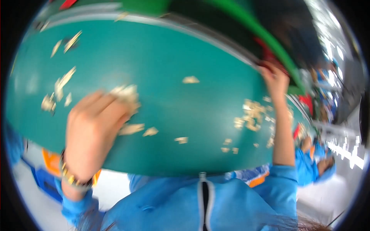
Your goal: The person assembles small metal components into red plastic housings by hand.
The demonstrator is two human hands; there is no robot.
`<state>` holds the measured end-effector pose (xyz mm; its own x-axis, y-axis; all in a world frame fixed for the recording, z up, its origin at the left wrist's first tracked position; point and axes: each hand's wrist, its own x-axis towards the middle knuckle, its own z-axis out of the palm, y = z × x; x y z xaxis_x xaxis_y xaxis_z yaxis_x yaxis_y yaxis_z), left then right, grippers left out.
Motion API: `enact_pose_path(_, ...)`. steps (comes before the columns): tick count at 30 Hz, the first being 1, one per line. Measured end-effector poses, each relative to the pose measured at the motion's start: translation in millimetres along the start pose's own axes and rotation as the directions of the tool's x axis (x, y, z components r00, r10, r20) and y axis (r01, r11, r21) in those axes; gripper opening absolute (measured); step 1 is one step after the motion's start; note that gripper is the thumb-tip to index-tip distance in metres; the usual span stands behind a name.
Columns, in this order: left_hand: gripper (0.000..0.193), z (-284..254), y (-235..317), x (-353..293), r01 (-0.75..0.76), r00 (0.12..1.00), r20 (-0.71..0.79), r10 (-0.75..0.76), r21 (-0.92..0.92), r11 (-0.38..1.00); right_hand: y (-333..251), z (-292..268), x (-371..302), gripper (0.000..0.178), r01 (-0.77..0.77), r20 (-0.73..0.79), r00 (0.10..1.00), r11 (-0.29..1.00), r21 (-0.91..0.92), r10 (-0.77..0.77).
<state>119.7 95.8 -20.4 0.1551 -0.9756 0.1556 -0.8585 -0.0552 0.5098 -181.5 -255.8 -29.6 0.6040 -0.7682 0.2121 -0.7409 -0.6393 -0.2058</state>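
Note:
My left hand (94, 121), with a beaded bracelet (71, 175) on the wrist, is curled over a clump of pale cream pieces (128, 94) on the green work surface (165, 54). Flat pale fragments (132, 129) lie just beside its fingertips. My right hand (275, 79) reaches to the far right edge of the surface, next to a dark red thing (269, 54) and a green rim (275, 44). Its fingers are bent but blurred, and whether they hold anything does not show.
A heap of small cream pieces (252, 113) lies by my right forearm. Longer pale slivers (64, 81) are scattered at the left. A pale raised edge (185, 30) borders the far side. At the right, another person in a blue sleeve (304, 167) is close by.

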Motion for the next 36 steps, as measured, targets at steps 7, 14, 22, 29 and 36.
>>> enact_pose_path(7,0.02,15,4,-42,0.089,0.996,0.013,-0.088,-0.053,0.995,-44,14,-39,0.034,0.546,-0.136,0.838,0.811,0.212,-0.528)
enact_pose_path(14,0.013,45,-16,-24,0.222,0.929,-0.235,-0.286,-0.264,0.939,-96,-11,-124,0.026,0.735,-0.311,0.668,0.537,0.413,-0.676)
enact_pose_path(22,0.031,69,96,60,0.059,0.974,-0.149,-0.173,-0.567,0.822,-121,1,-132,0.025,0.295,-0.193,0.944,0.423,0.857,-0.267)
enact_pose_path(29,0.019,97,107,97,0.071,0.988,-0.045,-0.147,-0.712,0.698,-119,-2,-93,0.015,0.37,-0.342,0.927,0.514,0.774,-0.153)
enact_pose_path(36,0.015,95,99,87,0.213,0.976,0.189,-0.106,-0.922,0.322,-119,8,-94,0.02,0.475,-0.456,0.862,0.663,0.578,-0.22)
